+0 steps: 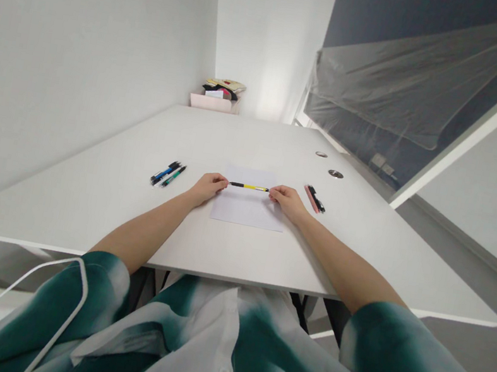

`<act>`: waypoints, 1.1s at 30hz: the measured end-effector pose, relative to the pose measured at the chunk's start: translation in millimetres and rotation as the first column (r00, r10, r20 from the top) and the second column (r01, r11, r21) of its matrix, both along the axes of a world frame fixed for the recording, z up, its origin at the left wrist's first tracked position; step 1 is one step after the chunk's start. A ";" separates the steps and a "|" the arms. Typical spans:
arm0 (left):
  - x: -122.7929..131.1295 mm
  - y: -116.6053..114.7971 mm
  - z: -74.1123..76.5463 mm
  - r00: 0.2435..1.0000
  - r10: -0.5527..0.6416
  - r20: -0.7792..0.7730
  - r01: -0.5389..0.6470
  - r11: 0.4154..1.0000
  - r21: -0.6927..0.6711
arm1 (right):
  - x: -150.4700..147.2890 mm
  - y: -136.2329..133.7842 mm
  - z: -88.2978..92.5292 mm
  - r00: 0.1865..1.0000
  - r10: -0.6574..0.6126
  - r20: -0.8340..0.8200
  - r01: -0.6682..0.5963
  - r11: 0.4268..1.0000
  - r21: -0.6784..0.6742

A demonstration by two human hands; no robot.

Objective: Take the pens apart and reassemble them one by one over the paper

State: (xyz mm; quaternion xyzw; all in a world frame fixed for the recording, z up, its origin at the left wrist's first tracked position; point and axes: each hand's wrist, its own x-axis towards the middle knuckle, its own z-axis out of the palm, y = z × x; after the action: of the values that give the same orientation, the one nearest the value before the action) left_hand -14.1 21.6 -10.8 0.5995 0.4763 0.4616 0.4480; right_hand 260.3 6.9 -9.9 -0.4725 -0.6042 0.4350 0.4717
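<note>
A yellow and black pen (249,187) lies level between my two hands, above or on a sheet of white paper (248,212). My left hand (210,187) pinches its black left end, fingers closed. At the other end, the clip side, my right hand (287,201) grips it between thumb and fingers. Left of the paper lies a small group of blue, black and green pens (168,174). Just right of my right hand are a black pen (316,199) and a pink item (311,199) beside it.
The white table (237,139) has two round metal-rimmed fittings near its right side, one of them a grommet (336,174). A pink box (210,102) with piled items stands at the far end. A white cable (80,284) loops by my left sleeve.
</note>
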 end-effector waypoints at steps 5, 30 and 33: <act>0.1 1.3 -1.1 1.000 0.000 -0.006 0.000 1.000 0.013 | 0.8 -0.5 0.3 1.000 -0.001 0.001 0.001 1.000 -0.002; -0.4 1.1 -0.7 0.998 -0.008 -0.062 0.010 1.000 0.029 | 1.8 3.8 -4.8 1.000 0.002 0.025 -0.003 1.000 0.030; -0.3 0.7 -0.4 0.998 -0.009 -0.063 0.011 0.999 0.033 | 2.0 3.1 -4.0 0.999 0.000 0.033 -0.001 1.000 0.027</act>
State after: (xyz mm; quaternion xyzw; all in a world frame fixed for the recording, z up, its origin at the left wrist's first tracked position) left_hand -14.3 22.2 -11.2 0.6234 0.4792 0.4481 0.4253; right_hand 262.3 10.0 -13.8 -0.4730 -0.6178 0.4190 0.4680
